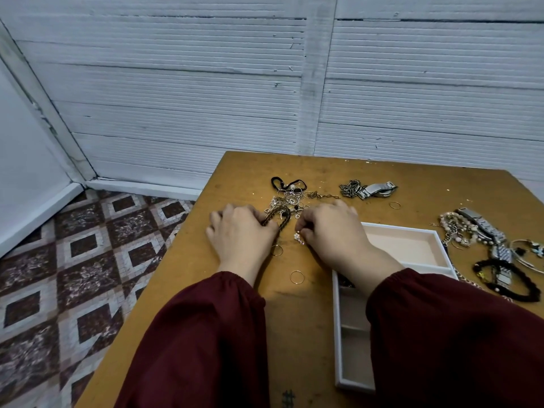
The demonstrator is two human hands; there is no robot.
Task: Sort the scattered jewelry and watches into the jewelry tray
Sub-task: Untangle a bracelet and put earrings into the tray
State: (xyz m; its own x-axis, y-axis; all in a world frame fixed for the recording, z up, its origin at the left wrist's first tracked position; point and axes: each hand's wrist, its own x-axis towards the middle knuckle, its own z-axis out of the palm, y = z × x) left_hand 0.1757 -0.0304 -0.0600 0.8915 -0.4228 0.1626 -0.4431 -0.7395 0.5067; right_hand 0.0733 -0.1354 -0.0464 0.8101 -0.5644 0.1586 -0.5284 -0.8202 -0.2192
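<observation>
The person's left hand [241, 234] has its fingers curled round a dark braided chain [276, 217], which runs into the near edge of the tangled pile [291, 198] in the middle of the table [250, 172]. The right hand [332, 234] is bunched up just right of it, fingertips pinching a tiny sparkly piece [299, 237]. It's honestly too small to say if that's an earring or a pendant.

The tray [412, 228] sits to the right of the hands, partly under the right sleeve [441, 334], and the far compartment looks bare. There's a watch [374, 189] far right of the pile and a heap of bracelets and watches [477, 231] on the right side of the tray, so most of the sorting is still to do.

Things that could go sideways:
- The chain looks snagged in the pile. A hard tug would likely drag the thin rings along and scatter them.
- The left hand is close to the table's left edge, so anything flicked that way lands on the patterned floor [88, 260], where it'd be hard to spot.
- The sparkly piece is only held by a fingertip pinch and could easily drop on the way to the tray.
- The baggy sleeve could sweep the loose ring [296, 277] lying between the arms.
</observation>
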